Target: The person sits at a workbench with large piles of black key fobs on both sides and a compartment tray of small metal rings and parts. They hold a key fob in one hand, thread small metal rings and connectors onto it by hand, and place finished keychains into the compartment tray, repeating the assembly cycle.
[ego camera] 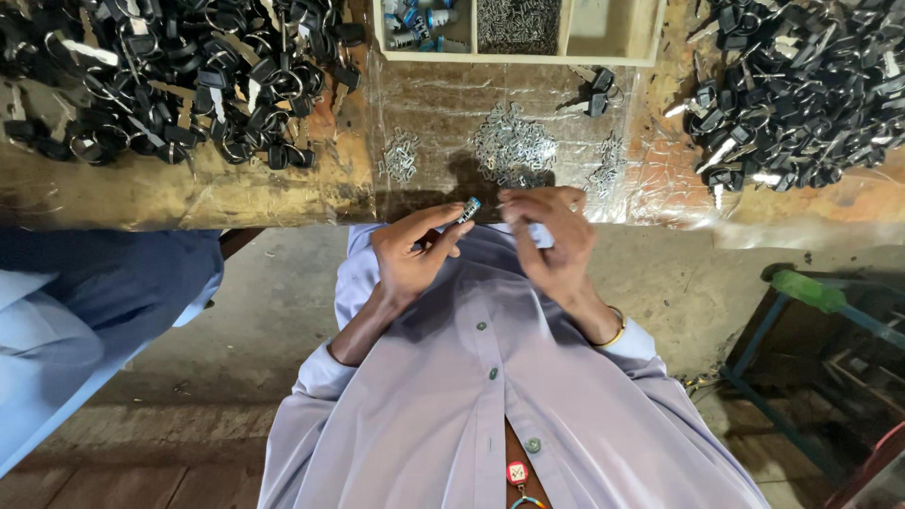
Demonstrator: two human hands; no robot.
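My left hand (pixel 412 253) pinches a small cylinder (pixel 468 209) with a blue tip and dark body between thumb and fingers, just in front of the table edge. My right hand (pixel 553 236) is right beside it, fingers curled and fingertips nearly touching the cylinder; a tiny metal piece may be in its fingertips, but I cannot make it out. A ring is on a right finger and a gold bangle on that wrist. On the table just beyond lie heaps of small silver metal pieces (pixel 512 146).
Large piles of black key heads with rings lie at the left (pixel 179 75) and right (pixel 801 85) of the foil-covered table (pixel 283 188). A wooden compartment tray (pixel 528 28) stands at the back. Another person's blue sleeve (pixel 94 302) is at my left; a green-topped stool (pixel 820 302) at my right.
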